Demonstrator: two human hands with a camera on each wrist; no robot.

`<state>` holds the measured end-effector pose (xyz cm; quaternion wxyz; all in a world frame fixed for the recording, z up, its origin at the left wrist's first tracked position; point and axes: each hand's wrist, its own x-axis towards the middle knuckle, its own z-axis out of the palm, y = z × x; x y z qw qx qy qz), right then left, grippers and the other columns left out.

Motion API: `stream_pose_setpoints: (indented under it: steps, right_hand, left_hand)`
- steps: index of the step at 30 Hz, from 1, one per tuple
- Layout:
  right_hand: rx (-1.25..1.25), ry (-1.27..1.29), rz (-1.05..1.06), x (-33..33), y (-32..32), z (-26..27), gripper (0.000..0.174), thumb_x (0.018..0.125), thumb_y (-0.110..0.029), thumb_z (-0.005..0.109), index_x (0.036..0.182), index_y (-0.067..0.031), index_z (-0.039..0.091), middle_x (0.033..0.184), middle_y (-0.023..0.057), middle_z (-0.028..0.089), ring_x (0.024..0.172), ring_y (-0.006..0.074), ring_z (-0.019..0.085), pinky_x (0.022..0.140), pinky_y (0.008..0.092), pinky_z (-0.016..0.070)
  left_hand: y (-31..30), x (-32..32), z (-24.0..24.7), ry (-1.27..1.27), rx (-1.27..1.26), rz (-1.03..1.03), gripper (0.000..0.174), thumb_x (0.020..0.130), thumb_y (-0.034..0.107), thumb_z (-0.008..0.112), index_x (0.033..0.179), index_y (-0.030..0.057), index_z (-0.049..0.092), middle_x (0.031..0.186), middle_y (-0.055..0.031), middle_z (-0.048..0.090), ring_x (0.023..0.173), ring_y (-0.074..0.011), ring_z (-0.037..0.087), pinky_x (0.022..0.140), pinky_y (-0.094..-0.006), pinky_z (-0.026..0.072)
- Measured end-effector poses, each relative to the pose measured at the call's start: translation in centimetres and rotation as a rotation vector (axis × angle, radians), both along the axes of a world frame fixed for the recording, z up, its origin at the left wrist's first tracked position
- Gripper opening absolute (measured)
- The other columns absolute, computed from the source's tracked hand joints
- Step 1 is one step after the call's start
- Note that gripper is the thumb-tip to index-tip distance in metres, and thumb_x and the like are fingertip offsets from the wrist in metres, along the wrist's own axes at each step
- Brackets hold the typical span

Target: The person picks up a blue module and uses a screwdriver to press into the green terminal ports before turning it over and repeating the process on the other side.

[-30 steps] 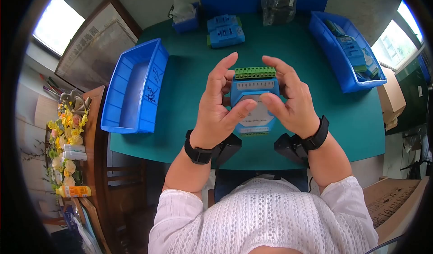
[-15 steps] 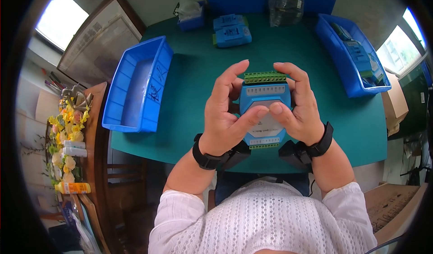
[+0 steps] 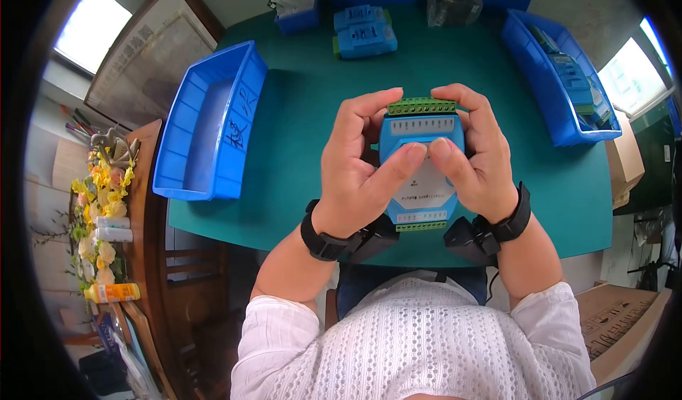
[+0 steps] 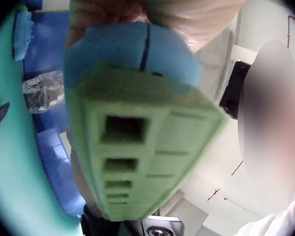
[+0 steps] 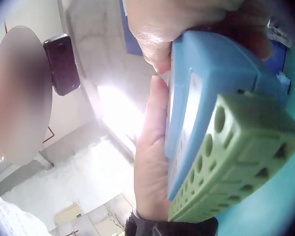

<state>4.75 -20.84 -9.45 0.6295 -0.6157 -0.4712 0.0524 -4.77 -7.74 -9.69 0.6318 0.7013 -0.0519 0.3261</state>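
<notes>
Both hands hold one blue electronic module upright over the table, in front of the body. It has a pale printed label and a green terminal block along its top edge; a second green strip runs along the bottom. My left hand grips the left side and my right hand the right. The thumbs lie side by side on the front face, while the index fingertips reach the terminal block's top. Close up, the block's square openings show in the left wrist view, its round holes in the right.
A blue bin with black marker writing stands at the left. Another blue bin with several modules is at the right. At the back are more blue modules, a small tissue box and a clear plastic bag.
The hands have shifted slightly right with the module. Both index fingertips have come in from above to the terminal block's top edge. The thumbs have drawn closer together on the face.
</notes>
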Motion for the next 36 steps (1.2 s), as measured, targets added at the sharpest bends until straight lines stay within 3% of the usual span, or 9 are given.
stream_pose_setpoints:
  steps: [8,12,15,19,22,27,30,33,36]
  right_hand:
    - [0.029,-0.008,0.008,0.7,0.0,-0.1,0.052,0.081,-0.024,0.063,0.121,-0.0036,0.037,0.088,0.0107,0.061,0.077,0.0148,0.059,0.068,0.0255,0.0458]
    - [0.216,0.033,0.091,1.1,0.4,-1.5,0.055,0.081,-0.02,0.064,0.124,-0.0048,0.033,0.096,0.0097,0.057,0.09,0.0152,0.055,0.077,0.0271,0.0438]
    - [0.179,-0.094,0.058,1.8,0.0,-1.5,0.056,0.078,-0.018,0.067,0.123,-0.0048,0.037,0.095,0.0086,0.056,0.091,0.0157,0.053,0.078,0.0274,0.0432]
    - [0.069,-0.463,-0.087,2.6,-1.2,1.7,0.048,0.068,-0.016,0.073,0.111,-0.0039,0.055,0.09,0.0072,0.056,0.083,0.0172,0.052,0.071,0.0273,0.0435]
    - [-0.066,-0.376,0.08,2.5,-1.9,2.2,0.038,0.062,-0.015,0.076,0.095,-0.0033,0.065,0.085,0.0068,0.054,0.076,0.0187,0.052,0.065,0.0275,0.0433]
    - [0.024,-0.483,-0.037,2.9,-1.5,1.4,0.034,0.063,-0.016,0.076,0.092,-0.0019,0.065,0.076,0.0066,0.053,0.064,0.0175,0.051,0.054,0.0258,0.0423]
    - [0.037,-0.494,-0.198,2.5,-0.9,0.8,0.03,0.065,-0.017,0.076,0.087,-0.0011,0.064,0.069,0.0063,0.052,0.058,0.0167,0.05,0.049,0.0253,0.0406]
    - [0.017,-0.462,-0.282,2.3,-0.5,0.4,0.024,0.068,-0.018,0.074,0.08,-0.0005,0.061,0.065,0.0067,0.051,0.054,0.0167,0.048,0.047,0.0256,0.0391]
    - [-0.059,-0.42,-0.262,2.2,-0.5,0.2,0.022,0.073,-0.019,0.071,0.074,-0.0005,0.057,0.063,0.0077,0.05,0.051,0.0177,0.046,0.046,0.0263,0.0382]
  left_hand:
    - [0.1,0.6,-0.2,0.016,-0.048,-0.017,0.072,0.077,0.029,0.069,0.131,0.0022,0.029,0.114,-0.0112,0.048,0.096,-0.015,0.052,0.081,-0.0268,0.0435]
    - [1.5,0.5,-0.3,0.171,-0.379,-0.57,0.085,0.078,0.049,0.061,0.135,-0.0004,0.022,0.124,-0.0125,0.042,0.115,-0.0207,0.04,0.099,-0.0327,0.0296]
    - [1.9,0.9,-0.8,0.218,-0.381,-0.595,0.083,0.078,0.048,0.062,0.134,0.0002,0.025,0.124,-0.0117,0.041,0.114,-0.0199,0.042,0.096,-0.0315,0.0332]
    - [2.5,0.7,-0.3,0.26,-0.052,-0.495,0.075,0.078,0.046,0.063,0.131,0.0014,0.033,0.119,-0.0104,0.046,0.108,-0.0184,0.046,0.091,-0.0302,0.0383]
    - [2.6,0.5,0.1,0.316,0.127,-0.454,0.069,0.079,0.043,0.063,0.129,0.0027,0.038,0.114,-0.01,0.049,0.102,-0.0179,0.049,0.087,-0.0297,0.0409]
    - [1.6,0.6,-0.4,0.32,-0.061,-0.448,0.059,0.078,0.033,0.065,0.125,0.0049,0.043,0.109,-0.0115,0.053,0.099,-0.0199,0.052,0.085,-0.0297,0.0419]
    - [0.9,1.3,-0.9,0.131,0.418,-0.067,0.056,0.074,0.029,0.069,0.12,0.0074,0.046,0.106,-0.012,0.055,0.093,-0.0235,0.057,0.078,-0.0299,0.0459]
    - [0.4,1.4,-0.9,0.166,0.624,0.149,0.054,0.07,0.029,0.071,0.115,0.0094,0.049,0.101,-0.0112,0.057,0.082,-0.0277,0.059,0.069,-0.0319,0.0487]
    - [0.8,0.9,-0.3,0.259,0.707,0.131,0.05,0.071,0.023,0.072,0.112,0.005,0.051,0.102,-0.0129,0.058,0.085,-0.03,0.059,0.073,-0.0323,0.0484]
